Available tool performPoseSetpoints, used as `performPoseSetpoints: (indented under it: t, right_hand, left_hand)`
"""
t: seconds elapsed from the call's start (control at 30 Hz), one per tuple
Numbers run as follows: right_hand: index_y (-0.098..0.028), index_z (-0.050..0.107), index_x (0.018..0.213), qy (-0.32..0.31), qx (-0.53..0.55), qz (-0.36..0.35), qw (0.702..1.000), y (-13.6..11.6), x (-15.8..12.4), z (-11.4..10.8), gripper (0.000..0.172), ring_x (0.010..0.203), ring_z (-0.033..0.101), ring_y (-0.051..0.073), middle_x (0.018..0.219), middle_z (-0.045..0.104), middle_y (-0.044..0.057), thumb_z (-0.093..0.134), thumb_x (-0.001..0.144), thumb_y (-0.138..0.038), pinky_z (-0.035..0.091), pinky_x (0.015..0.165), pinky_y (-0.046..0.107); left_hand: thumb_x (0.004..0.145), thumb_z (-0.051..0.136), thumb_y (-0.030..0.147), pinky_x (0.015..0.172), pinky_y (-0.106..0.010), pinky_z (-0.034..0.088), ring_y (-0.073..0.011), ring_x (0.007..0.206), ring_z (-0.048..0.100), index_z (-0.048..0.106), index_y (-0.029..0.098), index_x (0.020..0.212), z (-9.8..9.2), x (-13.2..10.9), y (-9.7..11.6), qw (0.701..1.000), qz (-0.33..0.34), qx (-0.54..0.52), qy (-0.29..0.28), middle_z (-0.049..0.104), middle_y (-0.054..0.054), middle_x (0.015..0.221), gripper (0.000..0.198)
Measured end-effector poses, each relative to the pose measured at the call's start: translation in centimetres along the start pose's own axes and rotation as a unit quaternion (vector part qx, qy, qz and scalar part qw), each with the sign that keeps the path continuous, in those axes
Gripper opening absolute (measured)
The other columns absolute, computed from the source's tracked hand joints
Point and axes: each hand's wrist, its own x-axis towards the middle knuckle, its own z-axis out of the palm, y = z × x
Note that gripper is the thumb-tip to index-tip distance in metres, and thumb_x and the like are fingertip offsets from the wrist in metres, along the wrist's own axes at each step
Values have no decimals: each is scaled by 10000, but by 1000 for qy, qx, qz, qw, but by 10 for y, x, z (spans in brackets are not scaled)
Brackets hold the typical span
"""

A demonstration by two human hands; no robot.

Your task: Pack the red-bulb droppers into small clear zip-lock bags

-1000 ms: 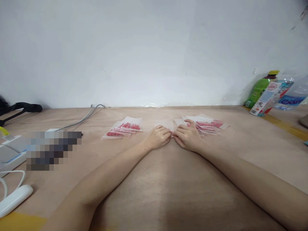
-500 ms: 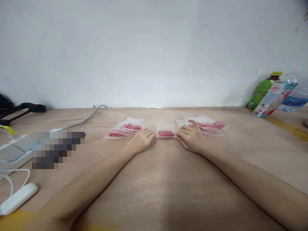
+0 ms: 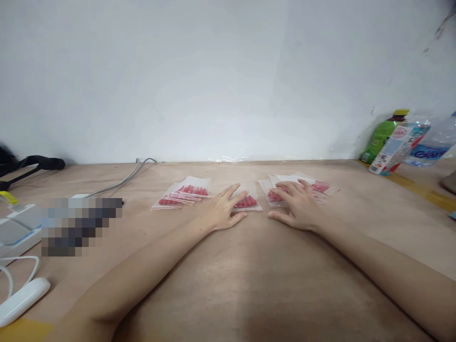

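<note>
A small clear zip bag (image 3: 248,202) with several red pieces in it lies flat on the table, its zip edge toward me. My left hand (image 3: 225,209) rests at the bag's left side, fingers spread, fingertips over it. To the right, my right hand (image 3: 294,204) lies with fingers apart on a pile of similar bags (image 3: 272,194), covering part of it. Another group of overlapping bags (image 3: 183,192) with red pieces lies left of my left hand. What the red pieces are I cannot make out.
Bottles (image 3: 383,137) and a printed carton (image 3: 397,149) stand by the wall at the far right. On the left are a white power strip (image 3: 24,237), a grey cable (image 3: 121,183), a blurred-out dark object (image 3: 81,225) and a white device (image 3: 26,301).
Both hands have let go of the middle bag's corners and spread their fingers. The left hand has moved right over the bag; the right hand has shifted right onto the right pile.
</note>
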Motion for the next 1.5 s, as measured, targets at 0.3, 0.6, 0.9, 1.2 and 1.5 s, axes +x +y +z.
performPoseSetpoints:
  t: [0.3,0.6,0.9,1.2,1.5]
  right_hand:
    - [-172,427,1269,-64,-19,133,989,25,-15,3,483,1072,491,283,1201,520,136,385,816,-332,305,922,511]
    - [-62,576,1133,-28,29,204,978,38,-17,17,406,1120,491,287,1209,519,202,383,813,-219,409,924,407]
    - [-210,621,1088,29,104,256,961,37,-4,17,360,1039,563,244,1128,614,74,364,868,-331,440,874,416]
    - [-204,574,1143,35,55,96,993,-22,40,26,346,1015,553,229,1140,597,96,366,867,-193,406,857,376]
    - [-199,522,1189,-79,100,-27,992,-54,49,25,451,1053,520,245,1170,571,116,465,827,-462,372,864,400]
  left_hand:
    - [922,340,283,813,-338,488,-200,942,610,630,177,1043,21,31,-31,974,-123,-134,135,653,-70,1035,333]
    - [916,329,382,920,-339,418,-202,1057,541,615,193,1076,-15,-7,-87,979,-117,-82,148,602,-64,1124,378]
    - [891,381,352,931,-431,389,-250,1087,492,610,222,1071,-17,-46,-97,999,-29,23,3,598,-66,1112,319]
    - [795,521,397,1033,-577,87,-319,1200,389,547,246,1145,-34,-53,-70,986,-34,144,76,547,-81,1201,382]
    - [804,514,284,1007,-379,352,-241,1191,414,443,135,1240,8,-6,-12,998,-11,-44,52,477,-126,1253,466]
